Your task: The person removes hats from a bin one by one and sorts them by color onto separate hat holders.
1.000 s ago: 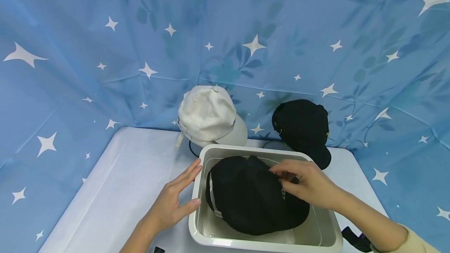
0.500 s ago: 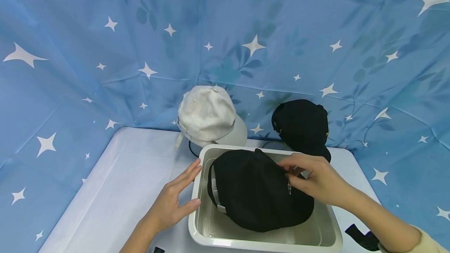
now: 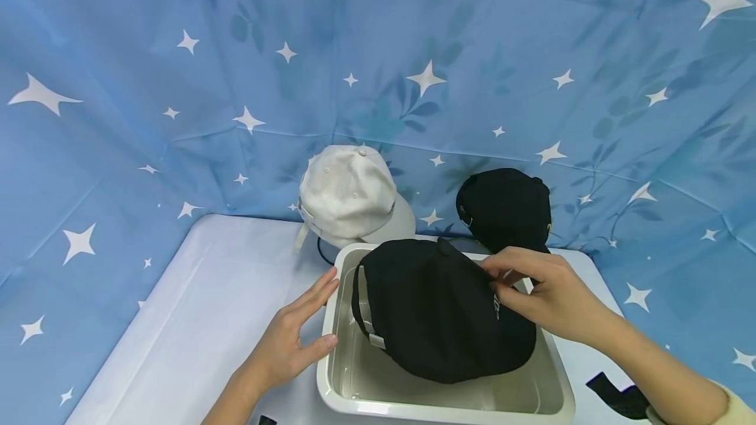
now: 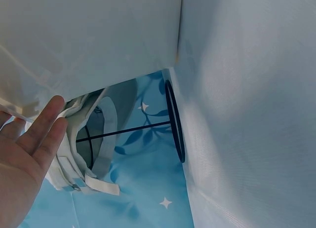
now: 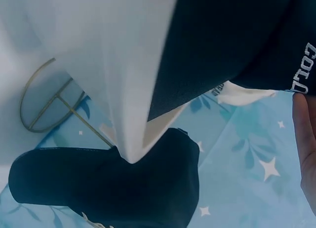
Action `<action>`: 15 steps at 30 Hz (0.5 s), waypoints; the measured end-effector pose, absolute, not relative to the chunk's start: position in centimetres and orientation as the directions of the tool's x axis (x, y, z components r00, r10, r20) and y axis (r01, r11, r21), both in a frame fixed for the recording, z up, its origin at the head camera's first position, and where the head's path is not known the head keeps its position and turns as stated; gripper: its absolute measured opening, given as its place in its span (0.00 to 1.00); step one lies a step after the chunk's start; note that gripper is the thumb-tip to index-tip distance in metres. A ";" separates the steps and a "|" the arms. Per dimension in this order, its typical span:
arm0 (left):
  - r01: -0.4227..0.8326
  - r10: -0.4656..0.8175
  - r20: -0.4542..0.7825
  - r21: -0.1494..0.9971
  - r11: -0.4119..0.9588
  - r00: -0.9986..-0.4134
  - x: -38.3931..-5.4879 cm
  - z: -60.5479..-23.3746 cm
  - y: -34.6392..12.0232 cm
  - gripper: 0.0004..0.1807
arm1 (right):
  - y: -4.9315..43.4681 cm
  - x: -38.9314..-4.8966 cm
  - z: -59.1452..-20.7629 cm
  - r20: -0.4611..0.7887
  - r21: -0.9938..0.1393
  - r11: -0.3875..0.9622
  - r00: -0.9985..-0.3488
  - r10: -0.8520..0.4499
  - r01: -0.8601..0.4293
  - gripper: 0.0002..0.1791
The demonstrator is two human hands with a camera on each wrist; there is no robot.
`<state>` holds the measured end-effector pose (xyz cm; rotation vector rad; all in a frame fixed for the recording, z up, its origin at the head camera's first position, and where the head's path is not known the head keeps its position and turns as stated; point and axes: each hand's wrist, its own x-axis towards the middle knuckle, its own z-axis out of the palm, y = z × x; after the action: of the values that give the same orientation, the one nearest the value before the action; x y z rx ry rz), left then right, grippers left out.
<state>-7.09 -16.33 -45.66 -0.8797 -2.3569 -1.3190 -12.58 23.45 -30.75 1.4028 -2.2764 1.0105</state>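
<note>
A black baseball cap (image 3: 437, 313) with white lettering tilts over the cream plastic bin (image 3: 378, 405), partly within its rim. My right hand (image 3: 546, 294) pinches the cap near the lettering, thumb below and fingers above. In the right wrist view the cap's lettering (image 5: 305, 67) shows beside the fingers at the right edge. My left hand (image 3: 289, 336) rests against the bin's left side with its fingers straight and spread. The left wrist view shows the same hand (image 4: 29, 159) by the bin's outer wall (image 4: 89, 35).
Behind the bin, a white cap (image 3: 348, 192) hangs on a dark wire stand (image 4: 175, 122) at the left. A second black cap (image 3: 504, 208) is on a gold wire stand (image 5: 59, 95) at the right. A black strap (image 3: 617, 399) lies beneath the right forearm.
My right hand has raised the black cap and shifted it a little rightward and away from me. My left hand has stayed at the bin's side.
</note>
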 end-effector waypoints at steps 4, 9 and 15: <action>0.641 0.362 0.531 0.662 0.387 -0.767 -7.1 -45.6 -16.3 0.41 | 23.6 -12.5 -29.9 0.554 -0.406 0.305 -0.497 -0.668 -0.861 0.34; 0.653 0.363 0.544 0.653 0.384 -0.757 -7.1 -45.7 -16.3 0.41 | 24.1 -12.5 -29.1 0.583 -0.383 0.294 -0.476 -0.659 -0.876 0.29; 0.646 0.363 0.535 0.653 0.395 -0.763 -7.0 -45.6 -16.3 0.41 | 24.9 -12.9 -28.2 0.653 -0.335 0.248 -0.414 -0.635 -0.909 0.13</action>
<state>-7.04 -16.30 -45.60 -0.8807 -2.3503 -1.3070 -12.90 24.86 -28.16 1.4123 -2.1425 0.9755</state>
